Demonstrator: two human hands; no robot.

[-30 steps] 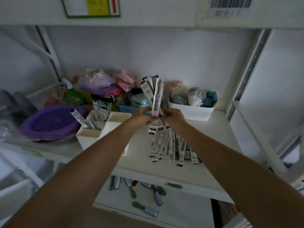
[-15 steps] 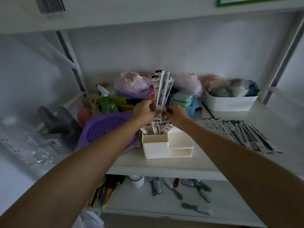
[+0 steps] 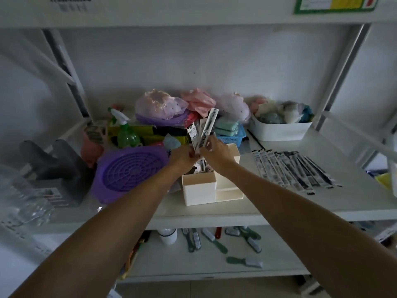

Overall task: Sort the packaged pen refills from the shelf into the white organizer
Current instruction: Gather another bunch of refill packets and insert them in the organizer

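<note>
A white organizer (image 3: 199, 190) with several compartments stands in the middle of the shelf. Just above its back compartment, my left hand (image 3: 182, 157) and my right hand (image 3: 217, 152) together grip a small bundle of packaged pen refills (image 3: 204, 131), which stands upright and fans out above my fingers. The bundle's lower ends reach down into the organizer, partly hidden by my hands. A row of several more packaged refills (image 3: 292, 168) lies flat on the shelf to the right of the organizer.
A purple round basket (image 3: 129, 171) leans left of the organizer, with a green spray bottle (image 3: 125, 134) behind it. A white bin (image 3: 281, 130) of soft items sits back right. A blue basket (image 3: 232, 137) and bagged items crowd the back. Brushes (image 3: 214, 241) lie on the lower shelf.
Both hands carried the refill bundle from above the flat row leftward to the organizer and lowered it toward a compartment; the view swung left with them.
</note>
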